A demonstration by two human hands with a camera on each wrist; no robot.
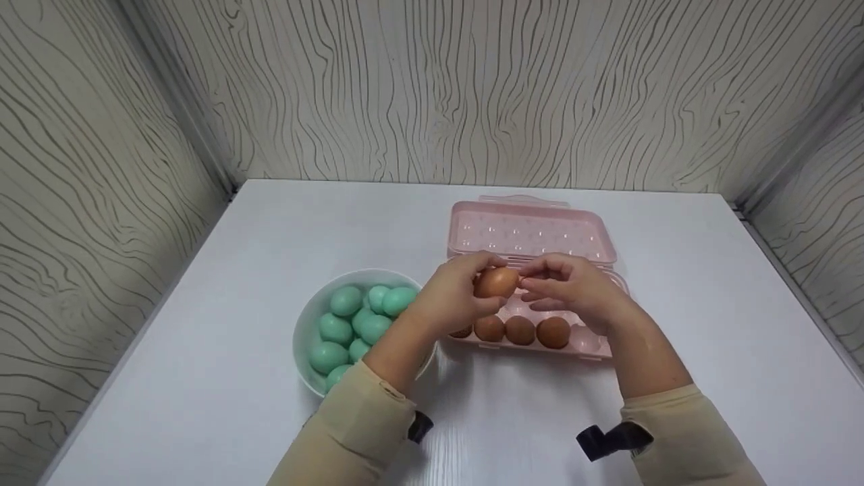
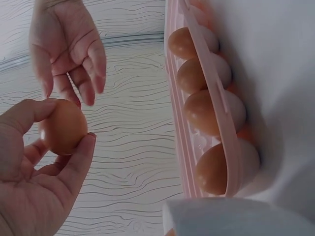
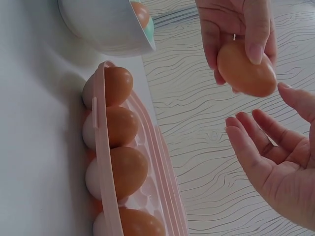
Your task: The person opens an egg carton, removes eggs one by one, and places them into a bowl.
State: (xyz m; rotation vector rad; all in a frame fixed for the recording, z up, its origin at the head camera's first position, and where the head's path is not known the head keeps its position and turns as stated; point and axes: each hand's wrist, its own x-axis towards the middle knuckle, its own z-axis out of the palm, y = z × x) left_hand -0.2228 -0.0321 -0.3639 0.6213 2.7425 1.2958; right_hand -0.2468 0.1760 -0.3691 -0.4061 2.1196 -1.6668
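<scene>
A brown egg (image 1: 497,282) is pinched between the thumb and fingers of my left hand (image 1: 447,294), above the pink egg carton (image 1: 466,217). My right hand (image 1: 586,291) faces it from the right, fingers spread and slightly bent, holding nothing. In the right wrist view its thumb tip comes close to the end of the egg (image 3: 248,71). Several brown eggs (image 1: 520,330) stand in the front row of the carton, with a bare cup at that row's right end. My left hand and the egg cover part of the back row.
Left of the carton, a white bowl (image 1: 300,351) is heaped with green eggs (image 1: 329,356), partly behind my left forearm. The right wrist view also shows a brown egg (image 3: 141,14) inside it. The carton's lid lies folded back. Wood-patterned panels (image 1: 432,94) enclose the white table (image 1: 202,405).
</scene>
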